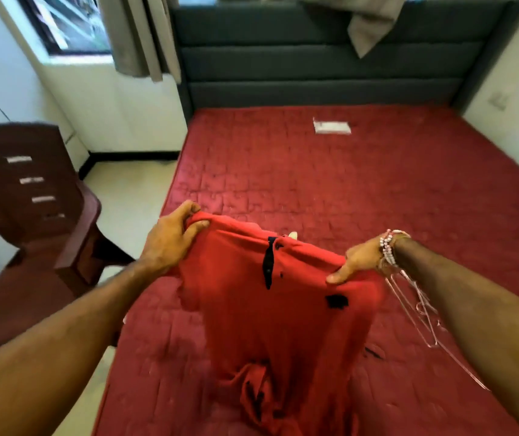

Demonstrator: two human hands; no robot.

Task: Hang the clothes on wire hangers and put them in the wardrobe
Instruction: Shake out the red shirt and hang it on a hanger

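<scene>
1. My shirt (270, 309) hangs over the near end of the mattress (314, 184), its lower end resting on it.
2. My left hand (170, 237) grips the shirt's top toward the mattress's left edge; my right hand (358, 259) grips it further right.
3. Wire hangers (421, 313) dangle under my right hand, above the mattress.
4. A paper (332, 126) lies on the mattress near its far end.
5. The headboard (330, 58) stands behind the mattress.
6. A chest of drawers (31, 190) stands left of the mattress.

Arms outstretched; left hand (170, 239) grips shirt (251, 297); right hand (357, 262) pinches it.
</scene>
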